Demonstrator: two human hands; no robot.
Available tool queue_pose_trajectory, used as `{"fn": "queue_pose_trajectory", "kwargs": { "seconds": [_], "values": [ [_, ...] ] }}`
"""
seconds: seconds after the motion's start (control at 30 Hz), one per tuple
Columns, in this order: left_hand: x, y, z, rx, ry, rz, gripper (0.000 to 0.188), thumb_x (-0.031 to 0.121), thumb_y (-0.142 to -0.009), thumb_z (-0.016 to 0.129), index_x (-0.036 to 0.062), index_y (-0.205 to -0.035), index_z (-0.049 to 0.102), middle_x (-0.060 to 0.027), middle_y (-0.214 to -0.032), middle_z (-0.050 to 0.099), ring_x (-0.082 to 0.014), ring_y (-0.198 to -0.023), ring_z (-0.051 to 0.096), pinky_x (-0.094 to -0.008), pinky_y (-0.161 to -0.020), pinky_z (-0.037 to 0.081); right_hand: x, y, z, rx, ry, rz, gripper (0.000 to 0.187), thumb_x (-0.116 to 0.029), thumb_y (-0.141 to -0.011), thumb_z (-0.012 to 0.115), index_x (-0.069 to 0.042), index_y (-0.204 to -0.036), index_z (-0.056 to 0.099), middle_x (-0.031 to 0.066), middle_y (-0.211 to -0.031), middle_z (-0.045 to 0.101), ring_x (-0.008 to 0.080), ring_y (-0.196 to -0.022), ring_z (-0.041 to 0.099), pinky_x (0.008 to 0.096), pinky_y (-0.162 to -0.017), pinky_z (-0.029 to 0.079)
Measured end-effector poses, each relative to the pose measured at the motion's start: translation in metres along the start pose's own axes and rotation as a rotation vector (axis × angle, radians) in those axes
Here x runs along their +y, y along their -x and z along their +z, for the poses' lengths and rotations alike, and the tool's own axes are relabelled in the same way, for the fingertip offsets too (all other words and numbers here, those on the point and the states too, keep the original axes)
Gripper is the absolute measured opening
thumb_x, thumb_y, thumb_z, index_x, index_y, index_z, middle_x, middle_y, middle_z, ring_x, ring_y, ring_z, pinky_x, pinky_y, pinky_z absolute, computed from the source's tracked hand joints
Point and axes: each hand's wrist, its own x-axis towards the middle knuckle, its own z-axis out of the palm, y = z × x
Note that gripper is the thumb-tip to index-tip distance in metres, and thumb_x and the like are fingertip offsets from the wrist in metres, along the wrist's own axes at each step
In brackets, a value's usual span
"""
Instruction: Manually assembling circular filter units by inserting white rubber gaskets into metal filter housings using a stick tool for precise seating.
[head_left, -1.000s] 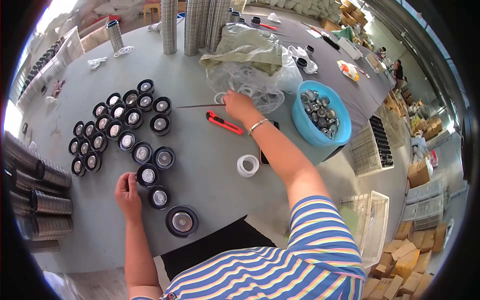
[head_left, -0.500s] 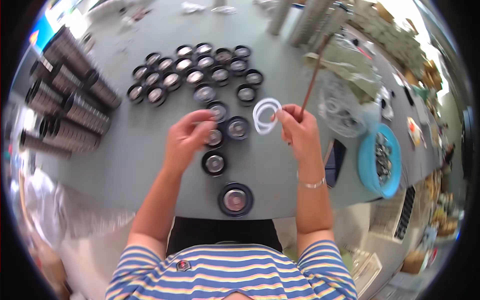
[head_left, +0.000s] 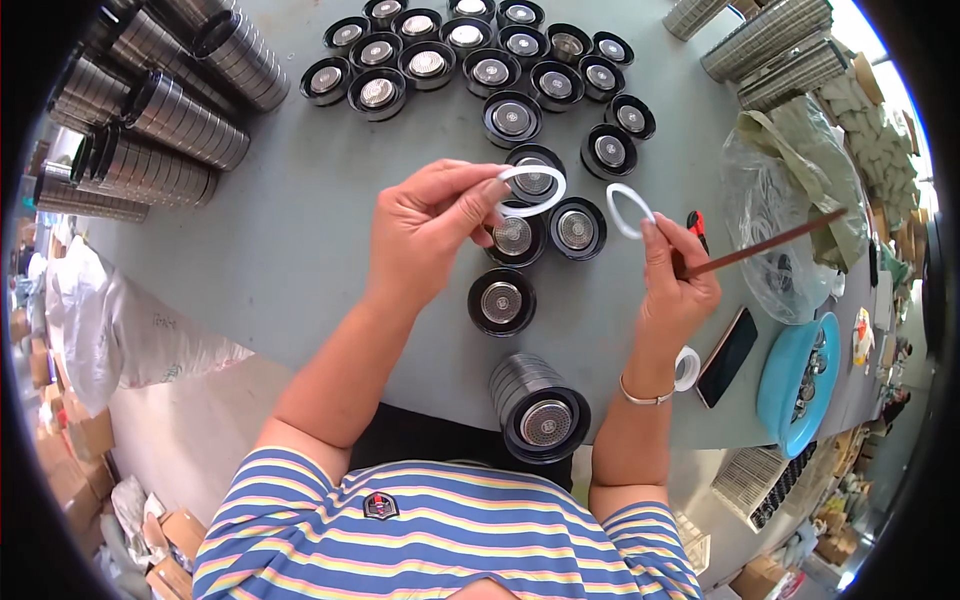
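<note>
I see my left hand (head_left: 425,235) pinching a white ring (head_left: 532,191) between thumb and fingers. The ring hangs just over a round black part (head_left: 533,172) on the grey table (head_left: 300,220). My right hand (head_left: 675,285) pinches a second white ring (head_left: 630,210) at its fingertips. It also grips a thin brown stick (head_left: 765,245) that points away to the right. Both hands are closed on their things, and they are apart from each other.

I think the good way is to keep the ring flat and level over the black part. It should sit in the middle before it goes down, and then get a soft, even push all round. The stick should stay away from the clear bag (head_left: 775,230).

My left wrist bends up a little, with the palm facing the table. My right hand stands more upright, with the thumb side towards me.

More black parts lie in rows at the far side. One stack of black parts (head_left: 537,405) stands close to my striped shirt (head_left: 440,535). A blue bowl (head_left: 800,385) sits at the right.
</note>
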Motion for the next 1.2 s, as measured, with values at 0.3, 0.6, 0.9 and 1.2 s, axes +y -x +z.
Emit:
{"fn": "queue_pose_trajectory", "kwargs": {
  "seconds": [0.3,0.6,0.9,1.2],
  "values": [
    [0.002,-0.006,-0.011,0.039,-0.163,0.086,0.013,0.004,-0.089,0.081,0.0049,-0.102,0.082,0.0021,-0.09,0.068,-0.0028,-0.074,0.06,-0.0177,-0.058,0.043,0.007,-0.003,0.008,-0.144,0.548,-0.634,0.016,0.001,-0.08,0.085,-0.003,-0.092,0.076,0.0059,-0.092,0.069,0.0143,-0.071,0.063,0.0268,-0.057,0.048],
    [-0.015,-0.002,-0.008,-0.431,-0.995,0.488,0.013,0.006,-0.072,0.085,0.0113,-0.082,0.08,-0.0022,-0.084,0.067,-0.0198,-0.08,0.063,-0.0339,-0.068,0.054,0.014,0.0,-0.001,-0.14,0.244,-0.349,0.016,0.002,-0.084,0.083,-0.004,-0.099,0.078,-0.0004,-0.094,0.068,0.0004,-0.06,0.039,0.0184,-0.052,0.028],
    [0.003,-0.001,-0.008,-0.303,-0.4,0.019,0.013,0.015,-0.089,0.08,0.0047,-0.096,0.08,-0.0022,-0.088,0.07,-0.0106,-0.073,0.062,-0.026,-0.062,0.049,-0.005,0.018,0.003,-0.452,-0.122,0.292,0.013,-0.004,-0.09,0.08,0.002,-0.1,0.075,-0.0024,-0.074,0.065,0.002,-0.059,0.048,0.018,-0.052,0.032],
    [0.012,0.021,-0.022,-0.344,-0.351,-0.378,0.018,0.016,-0.087,0.078,-0.0017,-0.093,0.078,-0.0017,-0.073,0.071,-0.0065,-0.063,0.061,-0.0229,-0.057,0.048,-0.013,0.021,0.006,-0.644,-0.017,0.528,0.012,-0.009,-0.089,0.08,0.0,-0.094,0.073,-0.0035,-0.072,0.064,0.0004,-0.058,0.046,0.018,-0.051,0.03]
  ]
}}
